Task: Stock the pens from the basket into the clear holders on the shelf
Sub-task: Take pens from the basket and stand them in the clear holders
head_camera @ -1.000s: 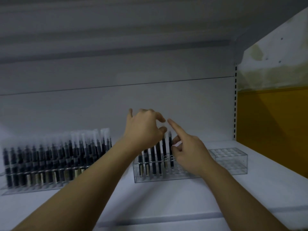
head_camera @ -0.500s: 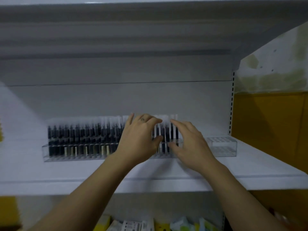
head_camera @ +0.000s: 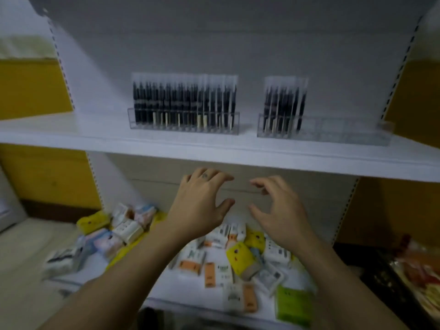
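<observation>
1. The full holder [head_camera: 183, 131] stands above and to the left of the left hand [head_camera: 202, 206]. Pens [head_camera: 183, 101] fill every cell that shows, so I judge it needs nothing more.
2. The left hand hangs below the front edge of the shelf [head_camera: 214, 153], empty, with its fingers spread and loosely bent. The right hand [head_camera: 278, 210], just beside it, is also empty, fingers curved and thumb out.
3. The step in hand is probably to fetch more pens. It is best to take a small bunch, all pointing the same way.
4. The part-filled holder [head_camera: 333, 133] stands above the right hand. Its pens sit at the left end and its bare cells run off to the right. Start at the cell next to the last pen, put one upright pen in each cell, and steady the holder with the free hand.
5. The basket is out of view. Blur hides the number of cells and the print on the packets [head_camera: 238, 258] beneath both hands.
</observation>
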A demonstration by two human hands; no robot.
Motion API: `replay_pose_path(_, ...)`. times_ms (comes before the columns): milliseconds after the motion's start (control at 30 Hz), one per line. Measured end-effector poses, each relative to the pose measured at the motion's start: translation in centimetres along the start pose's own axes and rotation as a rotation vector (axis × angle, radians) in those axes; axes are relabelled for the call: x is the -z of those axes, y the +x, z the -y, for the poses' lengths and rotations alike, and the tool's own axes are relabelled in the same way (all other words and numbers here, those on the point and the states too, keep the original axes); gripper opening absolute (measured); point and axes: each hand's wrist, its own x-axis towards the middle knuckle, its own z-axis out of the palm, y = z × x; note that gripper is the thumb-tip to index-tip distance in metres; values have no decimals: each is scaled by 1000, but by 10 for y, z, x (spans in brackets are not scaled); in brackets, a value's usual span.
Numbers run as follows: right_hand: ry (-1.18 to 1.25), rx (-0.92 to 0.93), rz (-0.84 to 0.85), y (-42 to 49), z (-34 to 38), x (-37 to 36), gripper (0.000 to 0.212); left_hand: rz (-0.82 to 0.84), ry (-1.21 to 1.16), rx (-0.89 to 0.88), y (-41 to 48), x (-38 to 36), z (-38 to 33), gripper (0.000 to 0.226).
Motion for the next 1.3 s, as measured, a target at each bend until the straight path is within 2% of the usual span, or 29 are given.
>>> replay_pose_path(433, -15, -289, 588, -97, -68, -155, 55, 496, -88, 326, -112, -155, 36, 56)
replay_pose_path(600, -56, -394, 850, -132, -95, -208, 54, 696, -156, 461, -146, -205, 52, 56)
replay_pose_path(700, -46, -445, 1005, -156, -109, -240, 44, 789, -194, 516, -166, -230, 59, 58)
replay_pose_path(800, 3, -483, 1079, -183, -119, -266, 9, 861, -223, 573, -188, -252, 62, 55)
replay_pose_path(833, 20, -487, 1104, -192, -122, -274, 6, 884, -238, 596, -193, -260, 62, 51)
replay_pose_path(900, 25, -579, 1180, -210, -128, -289, 19, 934, -318, 656, -204, -276, 61, 41)
replay_pose_path(967, 26, -674, 1287, -230, -132, -302, 14, 998, -411, 748, -216, -289, 57, 33)
replay_pose_path(1067, 31, -714, 1484, -262, -139, -327, 26, 1061, -491, 864, -239, -304, 54, 38)
replay_pose_path(1167, 5, -742, 1545, -277, -138, -343, 28, 1074, -558, 983, -261, -309, 59, 40)
replay_pose_path(1300, 110, -912, 1416, -279, -137, -363, 12, 1103, -612, 1054, -278, -311, 69, 32)
